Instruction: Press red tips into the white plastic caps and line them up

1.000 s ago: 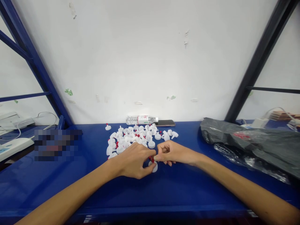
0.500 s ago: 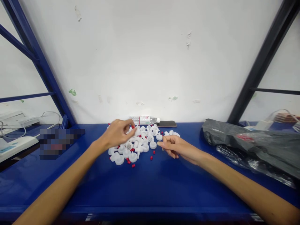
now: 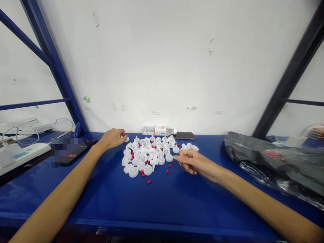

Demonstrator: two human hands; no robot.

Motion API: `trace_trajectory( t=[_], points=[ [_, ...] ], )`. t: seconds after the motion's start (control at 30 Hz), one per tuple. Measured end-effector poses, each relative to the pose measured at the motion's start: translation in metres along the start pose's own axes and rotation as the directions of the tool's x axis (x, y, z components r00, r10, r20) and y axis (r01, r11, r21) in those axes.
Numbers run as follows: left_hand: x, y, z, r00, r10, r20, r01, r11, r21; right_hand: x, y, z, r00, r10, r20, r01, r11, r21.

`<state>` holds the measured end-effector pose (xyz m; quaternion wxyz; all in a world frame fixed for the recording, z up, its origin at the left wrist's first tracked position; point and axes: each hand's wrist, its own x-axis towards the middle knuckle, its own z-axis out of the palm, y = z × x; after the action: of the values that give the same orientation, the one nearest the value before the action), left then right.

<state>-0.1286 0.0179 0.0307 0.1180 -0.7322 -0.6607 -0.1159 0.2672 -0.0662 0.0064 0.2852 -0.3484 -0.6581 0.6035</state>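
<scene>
A loose pile of white plastic caps with nozzles (image 3: 148,169) lies on the blue table, with small red pieces (image 3: 149,182) scattered among and in front of them. At the pile's back left edge, my left hand (image 3: 113,138) is closed, its fingertips pinching a small red piece beside a white cap (image 3: 126,138). My right hand (image 3: 193,162) is at the pile's right side, thumb and forefinger pressed together near a white cap (image 3: 169,157); whatever is between those fingertips is too small to make out.
Behind the pile lie a clear bottle (image 3: 159,130) and a phone (image 3: 184,135). A grey plastic bag (image 3: 268,153) lies at the right. At the left are another phone (image 3: 78,151), a white power strip (image 3: 25,155) and cables. Blue and black posts frame the table (image 3: 162,206).
My left hand has moved left from above the pile to its back left edge. My right hand has hardly moved over the table. The whole view has shifted slightly.
</scene>
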Motion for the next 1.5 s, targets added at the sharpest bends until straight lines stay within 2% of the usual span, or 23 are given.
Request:
trace_trajectory(
  t=[0.2,0.4,0.53,0.7,0.93,1.07,1.2,1.33,1.5],
  points=[
    [0.004,0.001,0.016,0.998,-0.004,0.059,0.004,1.0,-0.008,-0.001,0.0,0.0,1.0,-0.003,0.016,0.003,1.0,-0.002],
    [0.004,0.001,0.003,0.994,-0.103,-0.038,0.102,0.994,-0.045,-0.001,-0.002,0.001,1.0,-0.002,0.015,0.002,1.0,-0.01],
    [0.004,0.003,-0.006,1.0,-0.029,-0.006,0.028,0.991,-0.128,-0.001,-0.001,0.001,1.0,0.0,0.007,0.0,1.0,-0.02],
    [0.002,0.006,-0.004,0.996,0.053,0.073,-0.037,0.978,-0.206,-0.001,0.001,0.0,1.0,0.005,0.006,-0.005,1.0,-0.026],
    [0.002,0.007,0.005,0.997,0.058,0.058,-0.045,0.977,-0.207,-0.002,-0.002,0.002,1.0,0.018,0.001,-0.018,0.998,-0.054],
    [0.002,0.014,-0.001,0.997,0.08,0.005,-0.077,0.977,-0.197,0.0,-0.003,0.004,0.999,-0.022,-0.049,0.013,0.982,-0.189],
    [-0.004,0.036,-0.017,0.988,0.139,-0.069,-0.15,0.967,-0.206,0.0,0.0,0.007,0.983,-0.131,-0.127,0.059,0.886,-0.46],
    [-0.015,0.067,-0.031,0.964,0.24,-0.111,-0.261,0.936,-0.236,-0.001,0.006,0.009,0.95,-0.273,-0.154,0.079,0.684,-0.726],
    [-0.027,0.095,-0.029,0.935,0.333,-0.119,-0.353,0.903,-0.246,0.001,0.012,0.007,0.95,-0.284,-0.126,0.06,0.566,-0.823]
  ],
)
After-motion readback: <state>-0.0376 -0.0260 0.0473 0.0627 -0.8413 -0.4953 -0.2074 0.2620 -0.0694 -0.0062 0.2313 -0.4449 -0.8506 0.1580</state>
